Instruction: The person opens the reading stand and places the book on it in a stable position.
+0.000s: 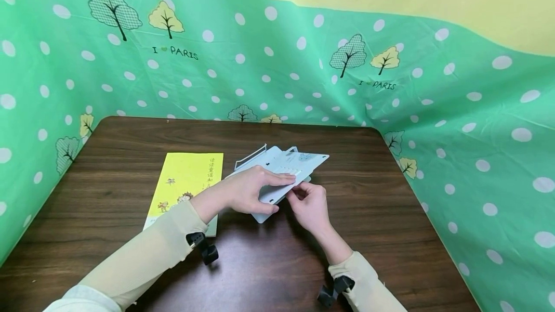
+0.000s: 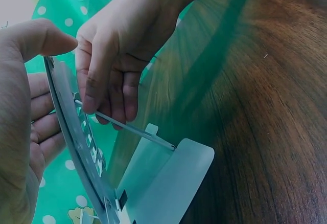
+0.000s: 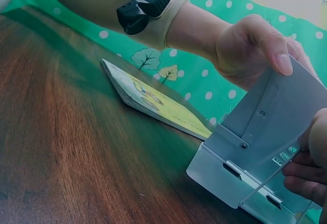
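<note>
The head view looks from high up, ahead and down. It is the farthest back, so it sees the table (image 1: 381,235), cloth (image 1: 269,37), book (image 1: 188,177), stand (image 1: 288,162), left hand (image 1: 249,189) and right hand (image 1: 310,208) all together. The left wrist view is close and tipped, so the table fills its right side. It looks past the left hand to the right hand. The right wrist view is close too, and looks across to the left hand. Both wrist views share the stand's underside. The head and right wrist views share the book.
</note>
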A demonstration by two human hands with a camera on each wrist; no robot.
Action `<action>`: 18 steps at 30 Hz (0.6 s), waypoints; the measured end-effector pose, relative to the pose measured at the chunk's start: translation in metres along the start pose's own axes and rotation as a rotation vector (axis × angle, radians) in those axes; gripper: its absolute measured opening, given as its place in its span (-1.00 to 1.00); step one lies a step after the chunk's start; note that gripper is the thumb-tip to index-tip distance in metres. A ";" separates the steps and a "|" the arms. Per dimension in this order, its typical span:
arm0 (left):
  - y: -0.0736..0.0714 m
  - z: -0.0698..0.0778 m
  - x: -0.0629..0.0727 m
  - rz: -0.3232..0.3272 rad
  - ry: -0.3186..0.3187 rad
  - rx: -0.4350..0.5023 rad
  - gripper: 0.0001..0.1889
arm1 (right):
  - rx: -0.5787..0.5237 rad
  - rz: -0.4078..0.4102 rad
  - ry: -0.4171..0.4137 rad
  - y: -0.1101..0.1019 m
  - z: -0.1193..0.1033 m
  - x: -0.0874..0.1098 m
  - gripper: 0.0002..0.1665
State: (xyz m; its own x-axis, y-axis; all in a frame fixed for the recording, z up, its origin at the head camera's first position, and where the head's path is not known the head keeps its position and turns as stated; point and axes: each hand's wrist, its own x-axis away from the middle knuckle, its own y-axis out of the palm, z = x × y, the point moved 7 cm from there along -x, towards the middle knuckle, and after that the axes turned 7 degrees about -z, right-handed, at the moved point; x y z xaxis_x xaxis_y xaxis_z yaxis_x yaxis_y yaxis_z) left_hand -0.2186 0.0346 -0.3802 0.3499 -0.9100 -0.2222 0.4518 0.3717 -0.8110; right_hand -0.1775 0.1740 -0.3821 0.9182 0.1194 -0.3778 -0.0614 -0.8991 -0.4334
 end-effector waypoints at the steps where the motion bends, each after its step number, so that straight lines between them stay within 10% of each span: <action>1: 0.000 0.000 0.000 0.000 0.001 0.001 -0.26 | 0.001 0.002 0.000 0.000 0.000 0.000 -0.85; 18: -0.011 0.000 0.009 0.038 0.057 0.043 -0.32 | 0.001 0.001 0.085 0.004 0.045 0.004 -0.89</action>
State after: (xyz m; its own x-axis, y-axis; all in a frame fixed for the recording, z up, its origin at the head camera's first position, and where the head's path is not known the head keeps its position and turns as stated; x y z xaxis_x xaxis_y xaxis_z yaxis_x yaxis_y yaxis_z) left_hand -0.2198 0.0222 -0.3735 0.3204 -0.9037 -0.2841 0.4739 0.4126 -0.7779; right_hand -0.1911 0.1901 -0.4217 0.9480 0.0820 -0.3074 -0.0629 -0.8988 -0.4338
